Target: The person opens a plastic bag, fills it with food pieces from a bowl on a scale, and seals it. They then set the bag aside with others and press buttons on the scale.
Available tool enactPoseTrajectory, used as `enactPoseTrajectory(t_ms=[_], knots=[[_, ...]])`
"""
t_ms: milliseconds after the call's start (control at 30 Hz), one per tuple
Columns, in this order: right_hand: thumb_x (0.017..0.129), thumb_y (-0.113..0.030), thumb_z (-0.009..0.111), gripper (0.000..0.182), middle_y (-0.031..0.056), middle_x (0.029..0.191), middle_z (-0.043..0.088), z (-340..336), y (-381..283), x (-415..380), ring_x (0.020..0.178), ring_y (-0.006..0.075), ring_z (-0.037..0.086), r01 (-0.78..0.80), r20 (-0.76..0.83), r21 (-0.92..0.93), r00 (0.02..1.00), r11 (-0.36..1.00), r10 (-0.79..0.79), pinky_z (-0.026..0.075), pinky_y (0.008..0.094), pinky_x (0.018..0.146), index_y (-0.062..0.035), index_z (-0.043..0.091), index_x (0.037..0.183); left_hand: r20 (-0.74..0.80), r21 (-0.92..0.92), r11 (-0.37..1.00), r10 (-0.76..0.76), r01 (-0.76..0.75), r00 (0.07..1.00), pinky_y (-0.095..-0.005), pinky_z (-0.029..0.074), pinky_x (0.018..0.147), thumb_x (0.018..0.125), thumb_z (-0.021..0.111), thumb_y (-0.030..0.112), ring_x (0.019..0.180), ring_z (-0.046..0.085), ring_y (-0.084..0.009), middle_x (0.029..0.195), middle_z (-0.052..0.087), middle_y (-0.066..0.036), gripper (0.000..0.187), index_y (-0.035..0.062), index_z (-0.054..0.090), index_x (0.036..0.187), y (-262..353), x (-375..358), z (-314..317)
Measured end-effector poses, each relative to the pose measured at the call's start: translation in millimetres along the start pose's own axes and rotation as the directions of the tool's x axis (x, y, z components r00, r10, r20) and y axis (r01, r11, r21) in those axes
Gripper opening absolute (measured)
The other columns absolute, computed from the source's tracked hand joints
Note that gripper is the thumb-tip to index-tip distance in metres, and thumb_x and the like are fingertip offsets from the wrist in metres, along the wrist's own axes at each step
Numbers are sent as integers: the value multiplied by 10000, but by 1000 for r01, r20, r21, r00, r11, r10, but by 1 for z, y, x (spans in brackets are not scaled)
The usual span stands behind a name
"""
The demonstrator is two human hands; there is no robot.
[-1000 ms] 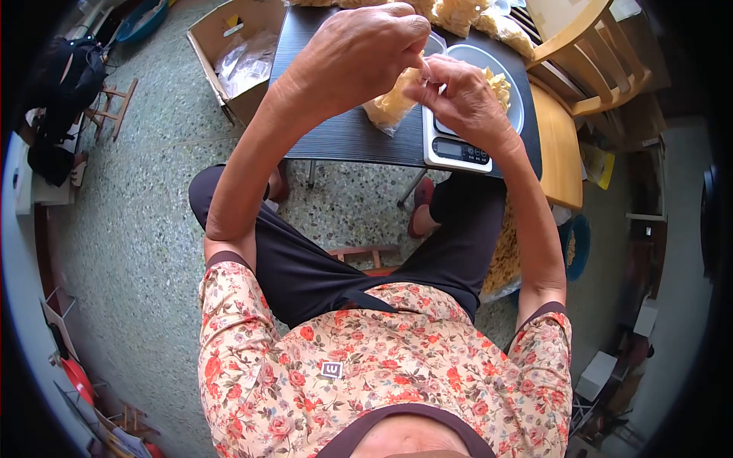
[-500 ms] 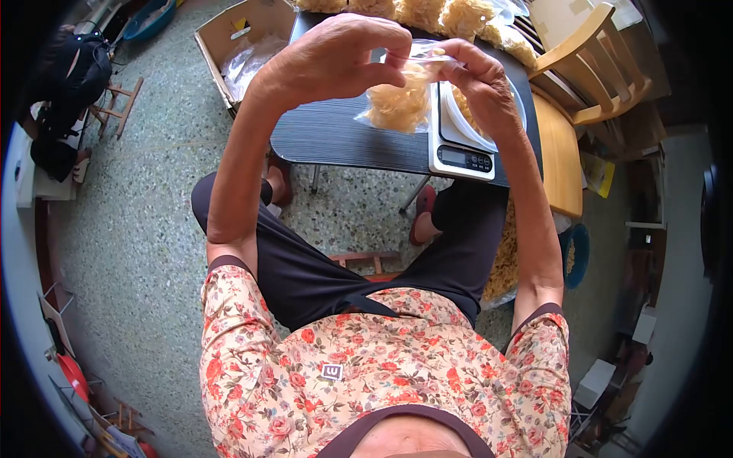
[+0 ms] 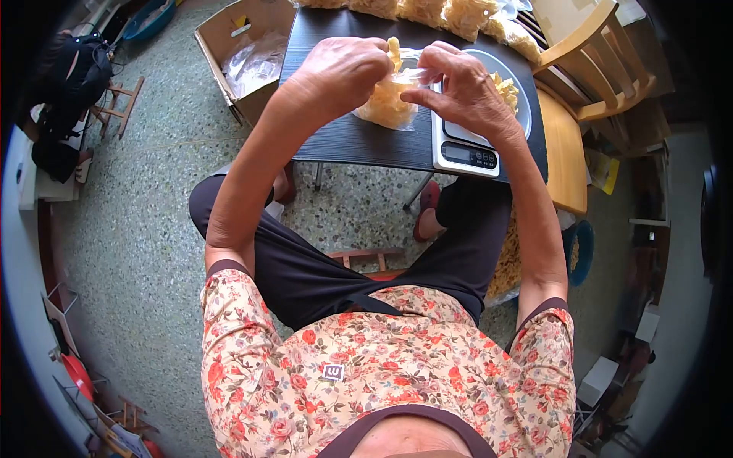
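On the dark table stands a clear plastic bag [image 3: 388, 111] filled with pale yellow, dried-looking pieces. My left hand [image 3: 342, 70] is closed at the left side of the bag's mouth, fingertips partly hidden. A yellow piece [image 3: 394, 55] sticks up beside those fingertips. My right hand [image 3: 467, 85] pinches the right side of the bag's mouth, its thumb pointing toward the bag. Just right of the bag, beneath my right hand, lies a white kitchen scale [image 3: 466, 158] with a dark display. A round white bowl [image 3: 524, 103] holding more yellow pieces is partly hidden behind my right hand.
Several filled bags [image 3: 416, 11] line the table's far edge. An open cardboard box [image 3: 217, 46] with plastic bags stands at the left. A wooden chair [image 3: 561, 153] adjoins the table's right side. On the floor are a teal basin [image 3: 584, 248] and a heap of yellow pieces [image 3: 505, 263].
My left hand has moved slightly down and left, its fingers now more curled. My right hand has turned, its thumb nearer the bag. A yellow piece now shows above the bag's mouth.
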State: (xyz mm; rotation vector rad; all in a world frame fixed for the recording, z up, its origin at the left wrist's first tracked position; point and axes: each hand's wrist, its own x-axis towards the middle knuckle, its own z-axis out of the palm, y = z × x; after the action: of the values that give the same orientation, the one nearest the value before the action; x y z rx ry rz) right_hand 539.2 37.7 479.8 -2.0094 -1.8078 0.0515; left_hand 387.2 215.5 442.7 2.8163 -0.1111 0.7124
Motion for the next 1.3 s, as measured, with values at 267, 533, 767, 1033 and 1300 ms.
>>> enactPoseTrajectory(t_ms=[267,533,767,1033,1300], knots=[[863,-153,840,327,43,936,726,18,-5,-13,634,68,638,-139,-43,502,982,854,185,525,261,571,-31,691,1128,-96,-299,940,139,-162,986,-434,511,752,760,807,98,838,646,-344,892,615,-130,206,3,664,874,-17,4,-13],[840,-152,857,426,81,1005,721,23,-19,-22,626,88,648,-199,31,401,979,894,204,528,259,579,-15,697,1211,44,-549,827,172,-120,984,-319,439,643,822,861,235,726,558,-163,818,517,-34,295,4,708,922,-15,10,-17],[849,-92,838,451,61,878,713,14,-36,-26,674,101,695,-223,3,557,964,800,267,538,241,588,23,655,1244,-210,-630,755,59,-181,976,-282,423,613,850,831,141,715,525,-108,788,510,7,107,70,781,912,3,16,-22],[767,-126,924,324,6,744,665,34,-38,-40,620,85,637,-27,-210,495,966,868,150,515,233,566,-24,687,964,-571,-551,724,36,-416,820,-319,460,621,857,793,62,723,572,-164,782,534,-27,70,59,751,912,36,21,-9],[829,-245,835,529,104,1243,693,9,-35,-61,1189,254,650,13,180,-44,984,999,-5,519,386,989,-115,653,1309,-602,-376,812,152,-446,784,-426,522,757,652,770,127,900,605,-301,907,553,-74,250,65,612,836,72,18,-6]])
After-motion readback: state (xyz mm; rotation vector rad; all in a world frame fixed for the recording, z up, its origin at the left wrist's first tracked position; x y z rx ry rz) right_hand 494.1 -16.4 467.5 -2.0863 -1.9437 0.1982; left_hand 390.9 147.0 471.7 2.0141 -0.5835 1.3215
